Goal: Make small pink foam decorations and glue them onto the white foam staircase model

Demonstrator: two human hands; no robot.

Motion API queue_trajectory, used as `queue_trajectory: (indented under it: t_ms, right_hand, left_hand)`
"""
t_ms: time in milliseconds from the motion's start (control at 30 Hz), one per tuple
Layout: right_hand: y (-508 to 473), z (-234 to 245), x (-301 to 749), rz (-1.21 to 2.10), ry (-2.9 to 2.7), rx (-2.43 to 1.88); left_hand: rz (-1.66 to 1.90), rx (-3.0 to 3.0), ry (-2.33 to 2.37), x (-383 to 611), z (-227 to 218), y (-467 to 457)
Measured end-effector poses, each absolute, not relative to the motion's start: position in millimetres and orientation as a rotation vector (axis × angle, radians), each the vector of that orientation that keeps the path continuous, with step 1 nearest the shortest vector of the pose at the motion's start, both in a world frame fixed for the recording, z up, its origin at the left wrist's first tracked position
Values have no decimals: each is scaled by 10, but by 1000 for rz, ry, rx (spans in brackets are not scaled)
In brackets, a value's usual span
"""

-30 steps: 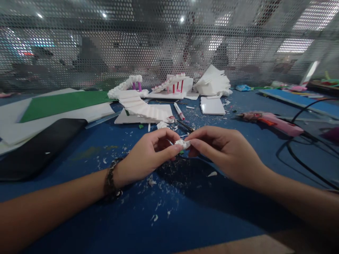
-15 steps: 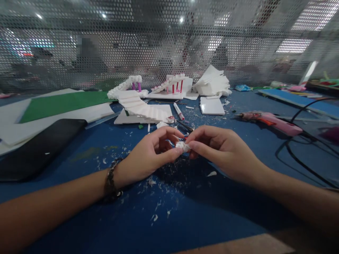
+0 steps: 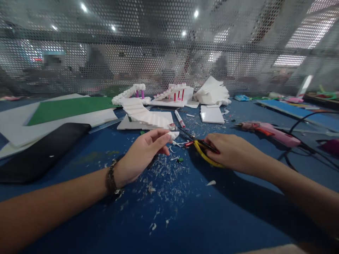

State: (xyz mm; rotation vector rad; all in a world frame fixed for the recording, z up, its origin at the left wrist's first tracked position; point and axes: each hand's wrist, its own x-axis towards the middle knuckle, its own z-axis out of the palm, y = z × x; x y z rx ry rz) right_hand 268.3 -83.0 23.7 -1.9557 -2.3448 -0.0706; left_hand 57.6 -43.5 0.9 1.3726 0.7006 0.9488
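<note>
My left hand point(image 3: 144, 150) pinches a small white foam piece point(image 3: 174, 135) between thumb and fingertips, just above the table. To its right, my right hand point(image 3: 227, 150) is closed on the handles of a pair of scissors point(image 3: 203, 157) with yellow and black grips. Their dark blades point away and to the left, beneath the level of the foam piece. A red pen-like stick point(image 3: 189, 144) lies close to the scissors. White shavings point(image 3: 165, 176) and a green scrap point(image 3: 180, 159) are scattered between and below my hands.
Behind my hands are a white stepped model point(image 3: 145, 114), a marker point(image 3: 180, 119) and a stack of white squares point(image 3: 212, 114). A pink glue gun point(image 3: 275, 132) with a black cable lies right. Left are a black case point(image 3: 50, 150) and a green sheet point(image 3: 71, 109).
My right hand has let go of the white foam piece, moved right and taken hold of the scissors. My left hand keeps the piece, slightly farther left. The view has tilted up slightly.
</note>
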Motion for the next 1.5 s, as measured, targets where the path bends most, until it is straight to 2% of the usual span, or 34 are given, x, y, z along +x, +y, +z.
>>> queue_trajectory:
  t_ms: [167, 333, 433, 667, 933, 1500]
  right_hand:
    - [-819, 288, 2646, 10, -2166, -1880]
    - [-927, 318, 2554, 474, -1930, -1553]
    - [-1027, 325, 2491, 602, -1939, -1440]
    - [-1106, 351, 2463, 389, -2195, -1417]
    - [-1071, 296, 2425, -78, -2345, -1611]
    - [-1139, 288, 2363, -151, -2409, -1670]
  left_hand:
    - [948, 1331, 658, 582, 22, -441]
    - [967, 1261, 642, 594, 33, -442]
    - [973, 1259, 629, 595, 26, -437]
    - [990, 1213, 616, 595, 43, -459]
    - [1028, 1191, 621, 604, 123, -515]
    - [988, 1397, 591, 621, 88, -559]
